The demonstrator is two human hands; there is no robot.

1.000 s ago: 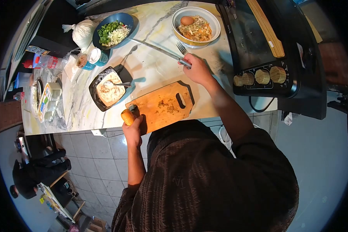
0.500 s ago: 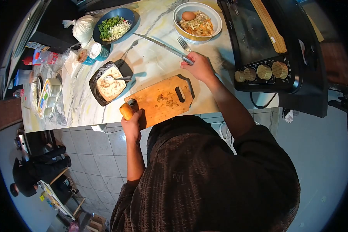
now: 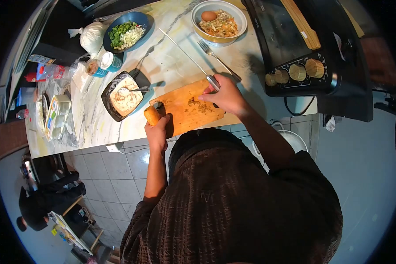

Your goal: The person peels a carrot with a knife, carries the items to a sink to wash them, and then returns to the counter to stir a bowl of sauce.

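Note:
My left hand point(image 3: 157, 132) is closed around a golden-brown bread roll point(image 3: 152, 115) at the left end of the wooden cutting board point(image 3: 185, 110). Brown crumbs lie scattered over the board. In my right hand point(image 3: 228, 96), above the board's right part, is the handle of a long knife point(image 3: 184, 52); its blade points away toward the back left. A fork point(image 3: 220, 60) lies on the counter just beyond that hand. Left of the board stands a black square bowl point(image 3: 124, 97) of creamy mixture with a spoon in it.
At the back are a blue bowl point(image 3: 150, 27) of chopped greens and a white bowl point(image 3: 242, 31) with shredded food and an egg. A black griddle appliance point(image 3: 268, 39) stands at right. Jars point(image 3: 112, 61) and an egg carton point(image 3: 57, 116) sit left. A person point(image 3: 48, 200) is in the background.
My right hand has brought the knife nearer to me, over the board, and the fork now shows fully. My left hand still holds the roll. The view has shifted slightly.

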